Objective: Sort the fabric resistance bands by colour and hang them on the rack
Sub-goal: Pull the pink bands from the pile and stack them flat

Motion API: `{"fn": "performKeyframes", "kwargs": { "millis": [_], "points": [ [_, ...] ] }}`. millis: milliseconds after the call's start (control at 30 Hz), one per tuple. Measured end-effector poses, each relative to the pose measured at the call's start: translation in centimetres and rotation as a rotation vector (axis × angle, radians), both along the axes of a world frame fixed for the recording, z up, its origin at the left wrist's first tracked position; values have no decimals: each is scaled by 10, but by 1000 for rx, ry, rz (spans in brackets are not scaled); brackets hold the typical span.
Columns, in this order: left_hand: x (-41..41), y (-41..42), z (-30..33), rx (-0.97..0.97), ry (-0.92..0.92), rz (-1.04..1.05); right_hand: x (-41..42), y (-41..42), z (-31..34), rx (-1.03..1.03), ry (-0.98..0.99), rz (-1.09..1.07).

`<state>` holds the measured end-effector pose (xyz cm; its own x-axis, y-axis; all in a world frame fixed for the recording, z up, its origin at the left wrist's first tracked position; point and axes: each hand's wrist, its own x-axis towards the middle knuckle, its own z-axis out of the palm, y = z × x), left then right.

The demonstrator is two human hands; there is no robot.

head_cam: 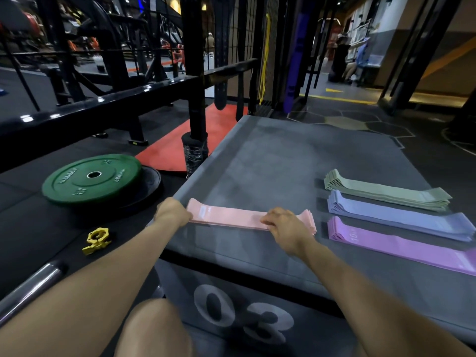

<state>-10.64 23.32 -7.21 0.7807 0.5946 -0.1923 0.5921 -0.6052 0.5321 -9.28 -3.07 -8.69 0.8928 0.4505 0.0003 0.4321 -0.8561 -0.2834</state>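
Bands lie sorted on the grey box (270,155): pink stack (231,218) at 9 o'clock; green (386,190), blue (401,215) and purple (401,244) stacks at 3. Left hand (172,212) pinches the pink stack's end — right hand (283,224) presses it, fingers fairly flat. Judged light, limp, prone to sliding apart; grip both ends.

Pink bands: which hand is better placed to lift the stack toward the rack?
Probably left: the left hand grips the pink bands at their end; the right hand only rests on top.
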Motion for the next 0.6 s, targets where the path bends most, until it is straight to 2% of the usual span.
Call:
{"fn": "performKeyframes", "kwargs": {
  "millis": [333, 500, 600],
  "points": [
    [10, 1, -4, -208, 28, -3, 2, -6, 1, -8, 31, 41],
    [11, -5, -5, -188, -4, -4, 3, -7, 1, -16, 56, 53],
    [11, -8, 2, -341, -76, 2, 4, -8, 1, -20, 63, 60]
  ]
}}
